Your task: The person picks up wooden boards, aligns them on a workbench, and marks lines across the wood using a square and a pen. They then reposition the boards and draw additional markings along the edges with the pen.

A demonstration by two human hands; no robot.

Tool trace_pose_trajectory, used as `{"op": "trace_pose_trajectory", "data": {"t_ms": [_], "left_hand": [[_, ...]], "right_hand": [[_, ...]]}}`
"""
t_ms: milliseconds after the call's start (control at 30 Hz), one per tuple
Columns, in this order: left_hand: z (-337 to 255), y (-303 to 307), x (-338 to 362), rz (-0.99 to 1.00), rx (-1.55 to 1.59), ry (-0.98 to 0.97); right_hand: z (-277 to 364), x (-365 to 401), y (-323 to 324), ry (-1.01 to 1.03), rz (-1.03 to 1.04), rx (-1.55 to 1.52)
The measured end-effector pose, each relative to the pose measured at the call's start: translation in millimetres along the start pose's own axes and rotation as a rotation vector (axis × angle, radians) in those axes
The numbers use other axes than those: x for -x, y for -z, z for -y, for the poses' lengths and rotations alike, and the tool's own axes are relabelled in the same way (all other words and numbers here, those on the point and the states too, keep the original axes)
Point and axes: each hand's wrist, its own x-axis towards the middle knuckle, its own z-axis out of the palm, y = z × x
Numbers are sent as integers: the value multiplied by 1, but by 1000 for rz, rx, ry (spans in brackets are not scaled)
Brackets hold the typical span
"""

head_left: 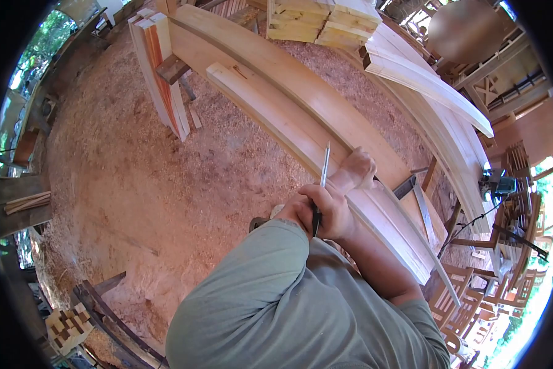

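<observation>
Tool (325,166) sits clamped in my right hand (330,212), by the board (270,114); my left hand (359,167) curls there, contents hidden. I judge this positioning; next calls for steady aim.

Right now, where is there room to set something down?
Apart from shavings, the floor is open between the striped boards and the person's clothes. The wide board has a bare stretch between the narrower plank and the wood stack. Crowded: around the left hand and the right hand with its pointed tool, and among the furniture at far right.
</observation>
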Motion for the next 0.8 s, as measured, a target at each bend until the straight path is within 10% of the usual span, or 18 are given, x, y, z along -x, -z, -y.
{"op": "trace_pose_trajectory", "data": {"t_ms": [800], "left_hand": [[-1, 1, 0, 8, -17, 6]], "right_hand": [[7, 7, -2, -111, -19, -6]]}}
